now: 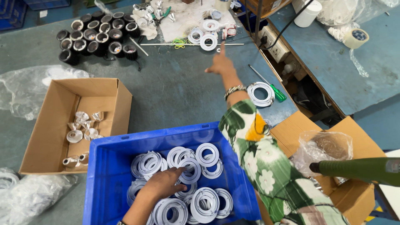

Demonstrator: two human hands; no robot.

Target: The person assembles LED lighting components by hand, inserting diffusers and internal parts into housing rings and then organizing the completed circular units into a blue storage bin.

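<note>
left hand [164, 183], lower centre, fingers spread loosely on white plastic rings [196, 166] in blue plastic crate [108, 166]; grasp unclear. right hand [221, 64], upper centre, forefinger extended, holding nothing.

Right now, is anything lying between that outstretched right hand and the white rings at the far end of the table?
Nothing visible blocks it. The right hand points over bare table at the white rings; only a thin rod lies flat beside them. The left hand rests in the blue crate.

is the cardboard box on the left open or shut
Open: the cardboard box has no flaps over its top, so the silver reflector cones inside it show.
</note>
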